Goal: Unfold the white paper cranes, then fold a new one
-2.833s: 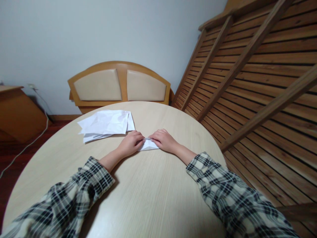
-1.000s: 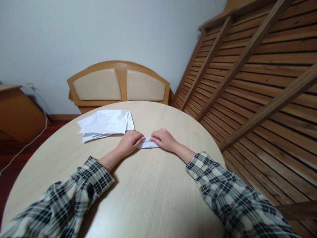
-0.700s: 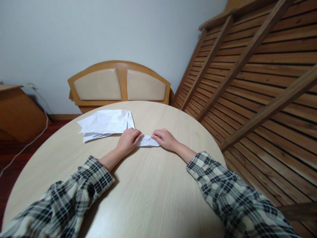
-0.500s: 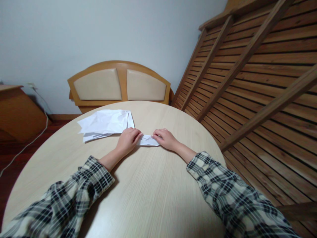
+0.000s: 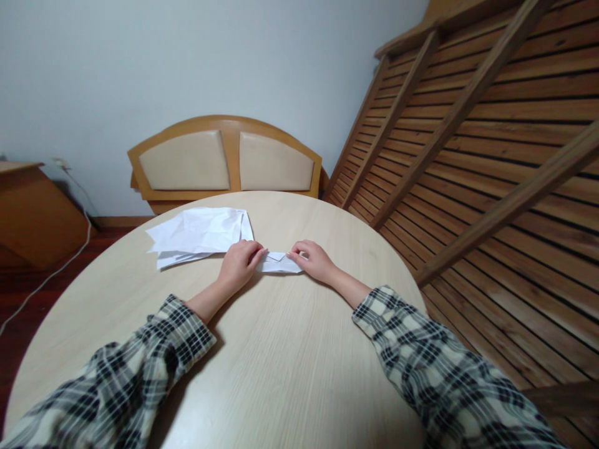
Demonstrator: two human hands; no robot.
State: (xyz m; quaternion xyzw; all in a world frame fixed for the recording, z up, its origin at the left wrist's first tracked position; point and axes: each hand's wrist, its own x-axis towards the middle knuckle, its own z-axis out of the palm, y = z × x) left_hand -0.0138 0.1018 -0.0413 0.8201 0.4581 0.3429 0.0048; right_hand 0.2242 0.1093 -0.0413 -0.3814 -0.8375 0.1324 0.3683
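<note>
A small folded piece of white paper (image 5: 277,264) lies flat on the round pale wooden table (image 5: 281,362), past its middle. My left hand (image 5: 238,265) rests on the paper's left end with curled fingers pressing it down. My right hand (image 5: 314,260) presses the right end, fingertips pinched on the edge. Both forearms wear plaid sleeves and lie on the table.
A loose pile of white paper sheets (image 5: 199,235) lies just left of my left hand. A wooden chair with padded back (image 5: 224,161) stands behind the table. A slatted wooden wall (image 5: 486,137) runs along the right; a cabinet (image 5: 32,212) and cable are at left.
My hands have slid a little apart along the folded paper, showing more of its middle. The paper looks slightly longer and flatter than before.
</note>
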